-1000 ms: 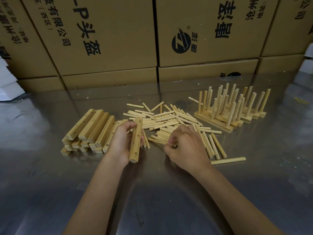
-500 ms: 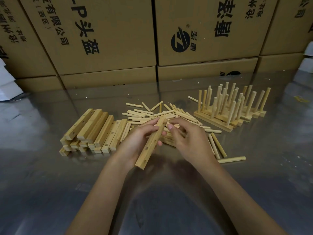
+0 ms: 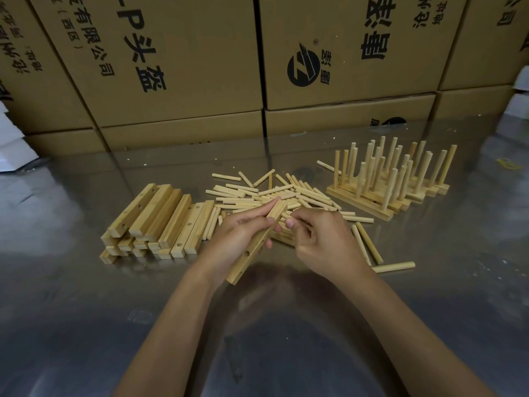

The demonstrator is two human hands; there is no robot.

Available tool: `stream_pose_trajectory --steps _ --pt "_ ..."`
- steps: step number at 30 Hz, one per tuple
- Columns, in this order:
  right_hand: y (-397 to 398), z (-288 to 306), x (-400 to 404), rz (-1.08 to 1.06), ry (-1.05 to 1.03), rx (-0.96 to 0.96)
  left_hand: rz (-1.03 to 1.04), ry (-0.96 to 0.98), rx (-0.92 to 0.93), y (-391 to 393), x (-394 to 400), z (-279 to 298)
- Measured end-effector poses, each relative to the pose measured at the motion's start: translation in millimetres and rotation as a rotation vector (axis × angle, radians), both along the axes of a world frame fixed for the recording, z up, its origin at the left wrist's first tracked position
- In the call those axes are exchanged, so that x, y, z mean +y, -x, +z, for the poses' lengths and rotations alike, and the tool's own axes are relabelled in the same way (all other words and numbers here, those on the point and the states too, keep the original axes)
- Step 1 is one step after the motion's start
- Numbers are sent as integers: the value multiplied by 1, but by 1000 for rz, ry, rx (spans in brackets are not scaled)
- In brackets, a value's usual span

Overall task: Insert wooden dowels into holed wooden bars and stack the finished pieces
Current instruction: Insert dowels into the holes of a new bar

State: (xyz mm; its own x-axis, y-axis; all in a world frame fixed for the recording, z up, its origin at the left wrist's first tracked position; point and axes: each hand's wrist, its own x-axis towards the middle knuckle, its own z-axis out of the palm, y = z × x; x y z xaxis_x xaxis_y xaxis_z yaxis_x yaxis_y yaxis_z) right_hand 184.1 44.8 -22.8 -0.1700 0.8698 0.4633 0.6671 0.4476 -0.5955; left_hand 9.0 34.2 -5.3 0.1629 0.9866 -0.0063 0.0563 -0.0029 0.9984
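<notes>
Before the loose dowel pile (image 3: pixel 286 196), left hand (image 3: pixel 240 239) grips a holed bar (image 3: pixel 257 242); right hand (image 3: pixel 323 242) fingers curled, contents unclear.

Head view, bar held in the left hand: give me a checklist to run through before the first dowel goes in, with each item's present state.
1. Bar gripped by the left hand: ok.
2. Holes on the bar facing up and clear of fingers: ok, two show near its lower end.
3. Right hand holds a dowel: cannot tell, its curled fingers hide what they pinch.
4. Loose dowels within reach behind the hands: ok.
5. Bare bars stacked at the left: ok.
6. Finished pieces standing upright at the right, apart from the hands: ok.
</notes>
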Motion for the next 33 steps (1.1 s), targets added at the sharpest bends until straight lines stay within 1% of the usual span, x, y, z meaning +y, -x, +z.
stream_pose_trajectory --steps 4,7,11,14,15,17,18,19,20,21,22,24,25,26,27,28,30,33 --pt "1 1 0 61 145 178 -24 -19 7 1 1 -1" --pt "2 4 0 102 246 268 -37 -22 35 3 1 -1" --pt "3 5 1 127 301 346 -59 11 4 7 2 0" --pt "3 8 1 148 332 408 -59 0 10 7 3 1" --pt "3 9 0 152 352 454 -48 -6 -3 7 4 1" --pt "3 13 0 125 412 612 17 -6 -54 9 5 2" --pt "2 15 2 89 426 698 79 3 -82 11 7 2" --pt "1 14 3 43 409 743 155 15 -113 14 8 3" --pt "1 12 5 -5 356 717 231 26 -146 19 10 2" --pt "0 9 6 -46 274 614 295 35 -183 24 12 2" --pt "0 4 6 -62 189 441 342 47 -223 29 14 2" --pt "6 -3 1 -28 90 10 372 88 -298 35 17 1" --pt "10 -8 0 -7 77 -157 364 114 -327 36 18 1" --pt "14 -13 -2 2 71 -261 346 138 -346 37 19 0" --pt "16 -16 -3 6 68 -313 324 158 -354 37 20 -1" --pt "17 -17 -3 8 60 -326 305 175 -352 37 21 -1" --pt "17 -15 -4 16 46 -312 274 194 -337 37 23 -3" --pt "19 -14 -6 28 94 -247 263 208 -350 35 24 -4"
